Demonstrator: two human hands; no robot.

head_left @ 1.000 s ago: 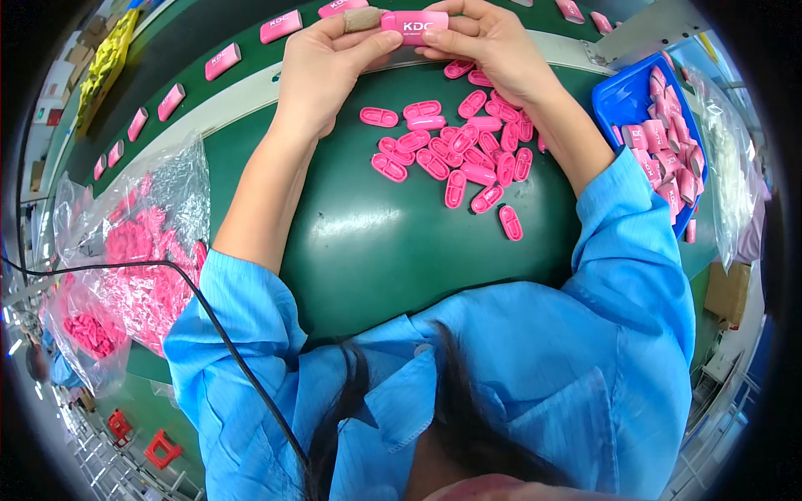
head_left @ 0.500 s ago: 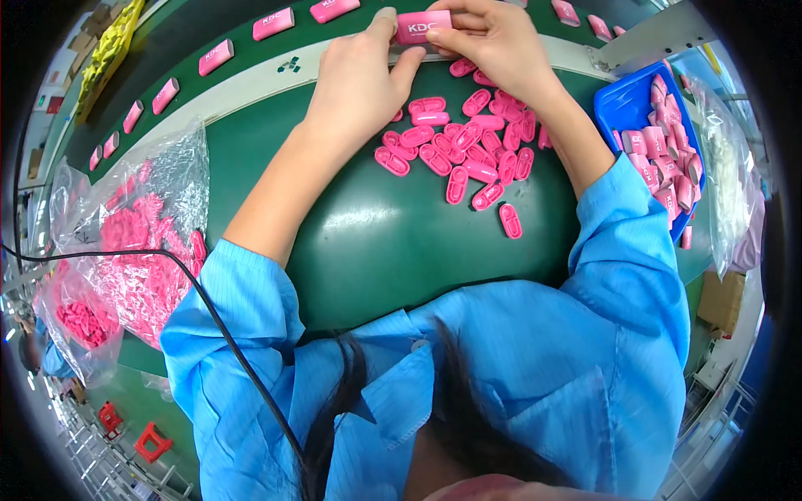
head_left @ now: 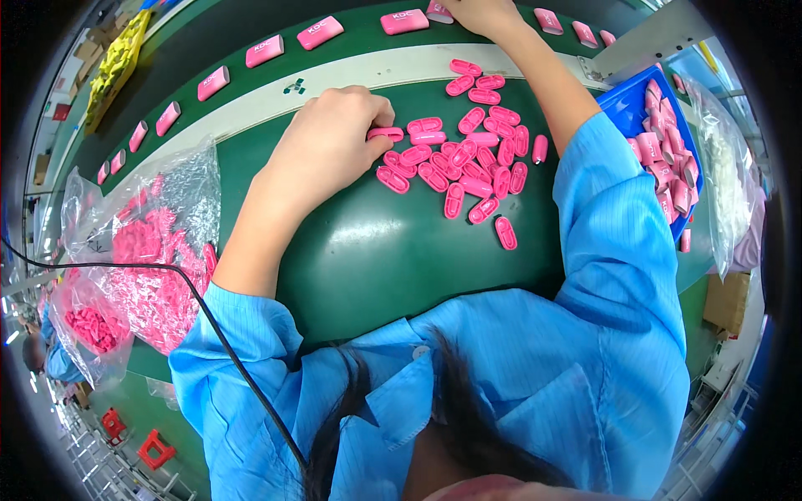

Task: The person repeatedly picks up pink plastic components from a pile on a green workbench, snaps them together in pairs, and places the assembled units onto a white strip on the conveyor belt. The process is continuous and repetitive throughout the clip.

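A: What's ur left hand (head_left: 322, 150) doing rn?

B: It rests on the green counter (head_left: 376, 259), fingers curled. Thumb n finger pinch one small pink oval piece (head_left: 385, 133) at the edge of the pile of pink pieces (head_left: 468, 154). The pile lies on the counter just right of my hand.

A: N the right hand (head_left: 476, 12)?

B: It's way up at the top, over the belt (head_left: 251, 29). It touches a pink flat case (head_left: 439, 12) there. Most of the hand is cut off by the pic edge, so I can't tell if it's open or closed.

A: What else is around?

B: More pink cases sit in a row on the belt, like this one (head_left: 404, 21). A blue tray (head_left: 622, 104) w/ pink parts is by my right arm. Clear bags of pink parts (head_left: 154, 250) lie to my left.
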